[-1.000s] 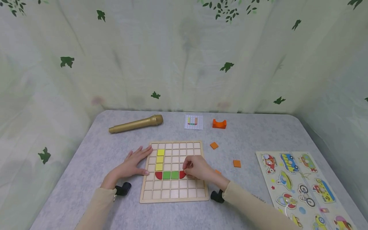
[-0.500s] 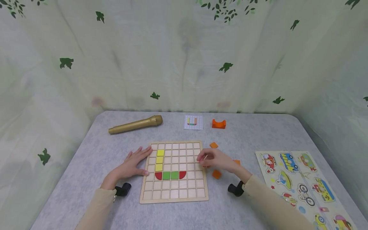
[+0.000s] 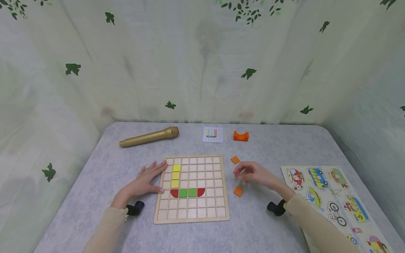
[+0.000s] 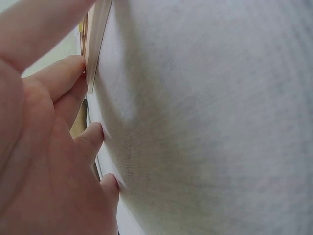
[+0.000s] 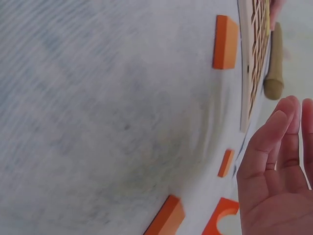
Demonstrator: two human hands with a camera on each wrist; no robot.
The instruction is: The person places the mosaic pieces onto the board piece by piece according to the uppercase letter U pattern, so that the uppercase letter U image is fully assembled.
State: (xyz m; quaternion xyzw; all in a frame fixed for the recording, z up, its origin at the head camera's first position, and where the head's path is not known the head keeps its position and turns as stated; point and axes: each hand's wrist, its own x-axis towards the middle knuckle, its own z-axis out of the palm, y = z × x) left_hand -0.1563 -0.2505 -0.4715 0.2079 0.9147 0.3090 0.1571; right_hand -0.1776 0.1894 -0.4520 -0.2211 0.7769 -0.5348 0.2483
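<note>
My left hand [image 3: 147,181] rests with spread fingers on the left edge of a wooden grid board [image 3: 192,222]. In the left wrist view, fingertips [image 4: 76,63] touch the board's rim. The board carries a column of yellow tiles [image 3: 175,175], two green tiles [image 3: 187,193], and a rounded red tile [image 3: 174,193] at either end of the green pair. My right hand [image 3: 257,175] hovers right of the board, fingers loosely bent around nothing. Near it lie orange tiles [image 3: 238,191]; a third orange tile [image 5: 166,218], seen in the right wrist view, is hidden by the hand in the head view.
At the back lie a gold microphone [image 3: 150,137], a small pattern card [image 3: 212,135] and an orange cradle-shaped stand [image 3: 240,136]. A vehicle picture board [image 3: 322,196] occupies the right side, partly under my right sleeve. A leaf-print curtain [image 3: 202,70] hangs behind the table.
My right hand has left the red tile at the right end of the row and moved right, off the board, over the orange tiles. My left hand stays put.
</note>
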